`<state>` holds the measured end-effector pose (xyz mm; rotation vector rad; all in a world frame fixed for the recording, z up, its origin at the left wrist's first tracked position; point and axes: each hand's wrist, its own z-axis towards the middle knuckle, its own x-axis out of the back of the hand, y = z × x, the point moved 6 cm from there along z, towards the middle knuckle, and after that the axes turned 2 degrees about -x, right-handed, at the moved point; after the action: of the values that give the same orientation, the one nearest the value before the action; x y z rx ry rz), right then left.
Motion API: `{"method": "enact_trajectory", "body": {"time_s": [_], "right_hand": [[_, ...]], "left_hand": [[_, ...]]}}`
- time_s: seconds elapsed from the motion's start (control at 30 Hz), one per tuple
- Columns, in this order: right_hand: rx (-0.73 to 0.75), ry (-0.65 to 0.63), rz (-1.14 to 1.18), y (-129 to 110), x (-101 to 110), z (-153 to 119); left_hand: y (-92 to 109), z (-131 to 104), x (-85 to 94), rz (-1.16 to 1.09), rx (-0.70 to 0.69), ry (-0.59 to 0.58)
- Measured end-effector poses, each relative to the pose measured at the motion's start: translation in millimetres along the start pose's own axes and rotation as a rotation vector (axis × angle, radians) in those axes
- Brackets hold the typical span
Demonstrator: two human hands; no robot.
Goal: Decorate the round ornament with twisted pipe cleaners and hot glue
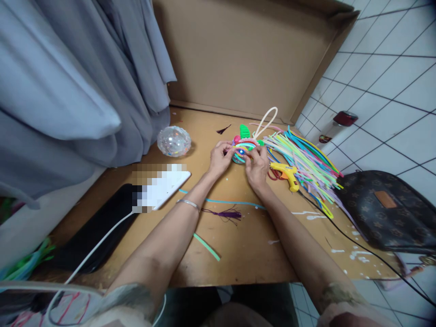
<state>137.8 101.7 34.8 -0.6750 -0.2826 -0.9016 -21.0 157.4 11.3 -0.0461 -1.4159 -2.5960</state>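
A round ornament (240,159) wrapped in bands of coloured pipe cleaner sits at the back middle of the table. A green leaf shape (244,131) and a white loop (273,110) stick up from it. My left hand (221,157) pinches its left side, and my right hand (258,167) closes on its right side. Both sets of fingertips meet near a small blue and white spot on its front. What the fingertips press there is too small to make out. Just right of my right hand lies a yellow glue gun (286,174).
Many coloured pipe cleaners (306,159) lie at the right, before a brown patterned bag (391,209). A clear ball (174,141) stands at the left, near a pixelated white device (170,186). A purple tassel (228,214) and a green strip (207,247) lie between my forearms.
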Motion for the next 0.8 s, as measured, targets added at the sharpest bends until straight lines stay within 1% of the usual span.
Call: {"method": "enact_trajectory", "body": {"time_s": [0.13,0.23,0.37,0.5,0.6,0.7,0.77,0.8], "right_hand": [[-0.021,-0.002,0.029,4.6,-1.7,-0.3],[-0.023,0.023,0.040,8.2,-1.0,-0.5],[-0.024,0.030,0.077,8.5,-0.7,-0.4],[-0.080,0.058,0.122,11.1,0.5,0.1],[-0.180,0.128,0.140,25.7,2.0,1.6],[-0.299,0.175,0.213,49.7,-2.5,3.8],[-0.379,0.134,0.326,65.1,-13.0,4.6],[-0.409,0.084,0.412,70.5,-20.3,4.6]], "left_hand": [[-3.6,-0.8,-2.1,0.017,-0.016,-0.014],[-6.7,-1.5,-5.1,0.046,-0.037,-0.028],[-9.2,-0.9,-6.4,0.069,-0.063,-0.014],[-11.3,0.0,-6.5,0.061,-0.062,-0.016],[-12.9,0.5,-6.2,0.063,-0.059,-0.016],[-15.5,1.2,-5.1,0.063,-0.043,0.008],[-17.0,1.8,-5.4,0.041,-0.025,0.013],[-17.5,1.9,-6.2,0.021,-0.014,0.006]]}}
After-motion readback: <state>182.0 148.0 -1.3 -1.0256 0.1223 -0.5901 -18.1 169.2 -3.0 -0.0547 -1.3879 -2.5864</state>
